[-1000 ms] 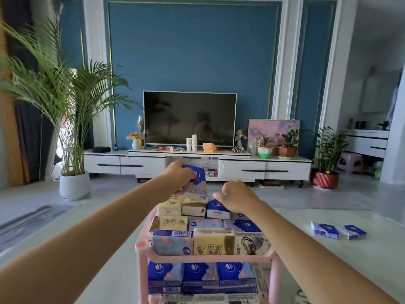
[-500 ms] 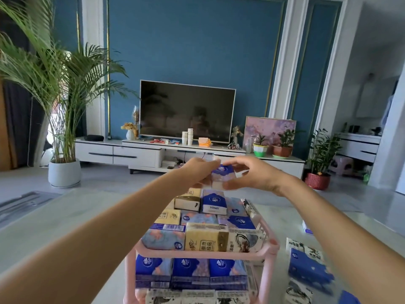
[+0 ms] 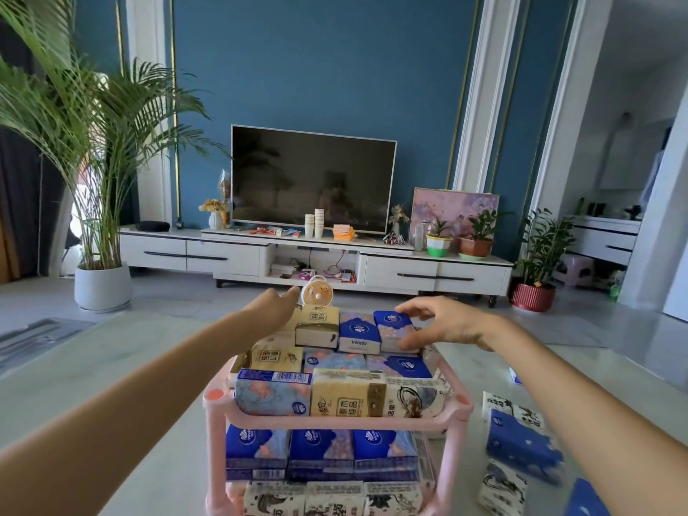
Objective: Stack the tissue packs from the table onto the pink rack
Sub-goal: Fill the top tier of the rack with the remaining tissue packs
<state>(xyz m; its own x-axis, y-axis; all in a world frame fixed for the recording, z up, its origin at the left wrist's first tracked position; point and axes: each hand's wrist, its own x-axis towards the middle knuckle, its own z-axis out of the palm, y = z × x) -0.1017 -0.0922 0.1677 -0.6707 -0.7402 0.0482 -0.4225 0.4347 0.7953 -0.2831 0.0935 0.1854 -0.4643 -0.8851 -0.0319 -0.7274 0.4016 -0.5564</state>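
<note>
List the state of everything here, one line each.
Pink plastic rack, shelves packed; second layer begun on top.
Blue-topped tissue pack, set on the top layer, gripped by right hand.
Left hand, open, beside the beige tissue pack.
Flat black television, screen dark.
Loose tissue packs, unstacked, on the pale table.

A small orange-and-white fan (image 3: 317, 292) stands at the far edge of the bench (image 3: 111, 366). Beyond it, a dark television (image 3: 314, 179) sits on a long white TV cabinet (image 3: 223, 251). The cabinet top carries a vase of yellow flowers (image 3: 215, 214), stacked paper cups (image 3: 314, 223), a leaning pink painting (image 3: 455, 210) and two potted plants (image 3: 475, 240). A tall palm (image 3: 93, 143) in a white pot stands on the floor off its left end, and a red-potted plant (image 3: 533, 296) off its right end.
</note>
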